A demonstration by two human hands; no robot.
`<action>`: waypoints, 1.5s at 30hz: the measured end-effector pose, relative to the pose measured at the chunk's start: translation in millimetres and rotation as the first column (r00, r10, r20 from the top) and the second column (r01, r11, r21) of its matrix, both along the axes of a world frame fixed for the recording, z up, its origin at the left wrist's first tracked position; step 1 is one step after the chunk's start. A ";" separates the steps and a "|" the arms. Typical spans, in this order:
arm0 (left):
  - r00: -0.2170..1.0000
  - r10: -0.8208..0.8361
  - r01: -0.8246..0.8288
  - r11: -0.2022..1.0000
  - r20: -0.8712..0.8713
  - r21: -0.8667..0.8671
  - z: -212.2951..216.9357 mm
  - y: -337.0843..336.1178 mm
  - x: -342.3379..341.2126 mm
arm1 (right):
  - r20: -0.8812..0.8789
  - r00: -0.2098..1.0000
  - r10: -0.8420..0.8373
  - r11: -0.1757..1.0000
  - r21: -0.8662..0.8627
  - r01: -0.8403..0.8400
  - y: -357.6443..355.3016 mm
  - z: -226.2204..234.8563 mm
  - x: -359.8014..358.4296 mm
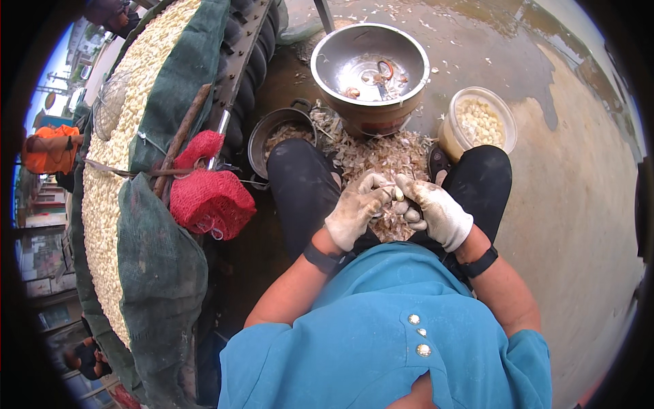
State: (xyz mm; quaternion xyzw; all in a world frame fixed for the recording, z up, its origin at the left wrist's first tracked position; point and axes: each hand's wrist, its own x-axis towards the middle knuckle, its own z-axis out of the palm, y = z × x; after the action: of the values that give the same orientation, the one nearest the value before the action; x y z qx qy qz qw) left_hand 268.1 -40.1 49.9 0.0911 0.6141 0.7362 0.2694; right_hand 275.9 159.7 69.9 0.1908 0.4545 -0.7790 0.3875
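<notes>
Looks like peeling: left hand and right hand pinch a clove above husk pile; next tug needs firm grip.

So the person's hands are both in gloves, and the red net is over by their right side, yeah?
Not quite: the red net is on the person's left side, as the head view shows. The rest is right: the left hand and the right hand are both gloved.
</notes>
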 end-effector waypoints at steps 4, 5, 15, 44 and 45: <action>0.996 0.021 -0.017 0.998 0.082 -0.056 -1.2 4.1 -1.4 | 0.041 0.999 -0.013 0.991 -0.130 0.018 5.5 -1.9 -0.7; 0.993 0.020 -0.015 0.999 0.113 -0.038 -0.5 5.0 -1.6 | 0.022 1.000 0.016 0.996 -0.086 -0.014 5.8 -2.8 -0.7; 0.982 0.117 -0.125 0.991 -0.146 -0.050 -14.7 -2.2 -4.1 | 0.075 0.997 -0.019 0.978 -0.207 0.034 11.1 3.1 -1.3; 0.854 0.149 -0.299 0.925 0.498 0.236 -24.6 12.9 -14.1 | -0.390 0.769 0.507 0.573 0.818 0.038 -1.5 -8.6 -20.8; 0.866 0.150 -0.284 0.933 0.476 0.221 -25.5 11.4 -13.9 | -0.388 0.747 0.539 0.532 0.845 0.055 -1.3 -9.5 -21.8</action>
State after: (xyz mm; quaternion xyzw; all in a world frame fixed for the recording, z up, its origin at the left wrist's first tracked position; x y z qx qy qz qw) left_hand 254.2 -28.7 24.5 -0.1151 0.4288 0.8431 0.3033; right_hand 254.1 158.4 60.3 0.0145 0.8817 -0.4284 0.1968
